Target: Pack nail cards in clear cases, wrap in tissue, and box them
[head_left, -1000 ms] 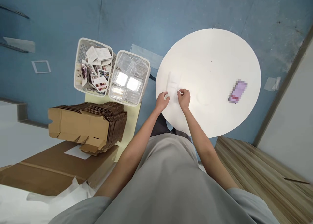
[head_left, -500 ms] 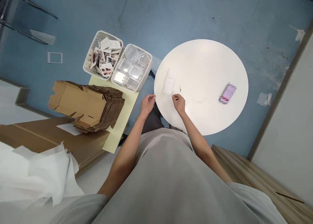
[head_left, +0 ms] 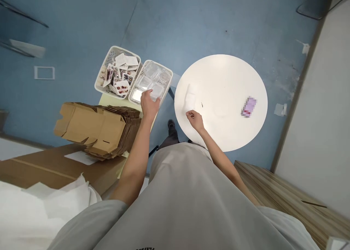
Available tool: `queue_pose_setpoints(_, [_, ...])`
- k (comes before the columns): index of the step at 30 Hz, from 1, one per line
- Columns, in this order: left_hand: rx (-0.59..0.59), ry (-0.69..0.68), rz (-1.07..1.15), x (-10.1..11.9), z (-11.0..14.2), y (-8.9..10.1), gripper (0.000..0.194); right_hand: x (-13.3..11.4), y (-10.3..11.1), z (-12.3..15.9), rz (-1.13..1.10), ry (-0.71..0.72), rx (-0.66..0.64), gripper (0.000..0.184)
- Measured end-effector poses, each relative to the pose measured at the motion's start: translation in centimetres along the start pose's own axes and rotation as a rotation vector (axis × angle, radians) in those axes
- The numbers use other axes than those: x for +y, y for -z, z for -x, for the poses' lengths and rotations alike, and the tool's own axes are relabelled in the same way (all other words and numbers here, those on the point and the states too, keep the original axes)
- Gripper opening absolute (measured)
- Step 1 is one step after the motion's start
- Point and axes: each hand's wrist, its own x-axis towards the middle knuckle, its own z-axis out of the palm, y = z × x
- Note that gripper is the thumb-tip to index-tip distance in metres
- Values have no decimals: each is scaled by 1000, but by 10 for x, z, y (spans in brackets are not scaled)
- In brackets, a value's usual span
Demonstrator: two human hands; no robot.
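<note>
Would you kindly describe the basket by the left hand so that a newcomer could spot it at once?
Left of the round white table is a pale yellow table. The white basket nearer the round table, with the left hand over it, is yours. It holds clear plastic boxes; the similar basket beside it holds small cards.

Your round white table (head_left: 235,82) carries a hazy whitish piece (head_left: 190,98) towards its left edge, a tiny dark bit (head_left: 202,104) just beside it, and a pixelated purple item (head_left: 249,106) well apart on the right. To your left, the pale yellow table (head_left: 105,100) bears two white baskets side by side, the card-filled basket (head_left: 97,83) and the basket of clear boxes (head_left: 171,77), with a stack of flattened brown cartons (head_left: 90,126) nearer you
</note>
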Motion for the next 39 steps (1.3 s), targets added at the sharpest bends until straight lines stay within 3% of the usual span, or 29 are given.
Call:
queue_pose_setpoints(4, [-94, -67, -58, -1, -36, -7, 60, -21, -11, -2, 21, -20, 31, 19])
queue_pose_setpoints(7, [-142, -84, -140, -5, -49, -9, 59, -37, -17, -5, 25, -32, 72, 20])
queue_pose_setpoints(15, [-231, -143, -212, -11, -53, 1, 73, -71, -50, -23, -24, -62, 142, 20])
queue_pose_setpoints(21, [-251, -71, -135, -1, -50, 22, 85, -94, -68, -38, -59, -21, 121, 21])
queue_pose_setpoints(23, [-332, -53, -10, 4, -50, 33, 93, -104, -66, -41, -113, 24, 125, 31])
queue_pose_setpoints(26, [-569, -80, 246, 13, -50, 45, 104, -120, -51, -38, -172, 145, 122, 54])
queue_pose_setpoints(30, [-807, -156, 462, 29, -50, 52, 113, -136, -19, -20, -147, 228, 23, 47])
queue_pose_setpoints(34, [-844, -226, 507, 48, -42, 48, 121, -141, 7, 4, -166, 170, 15, 44])
queue_pose_setpoints(39, [-847, -285, 573, 68, -20, 30, 122, -136, 16, 28, -291, 107, 56, 45])
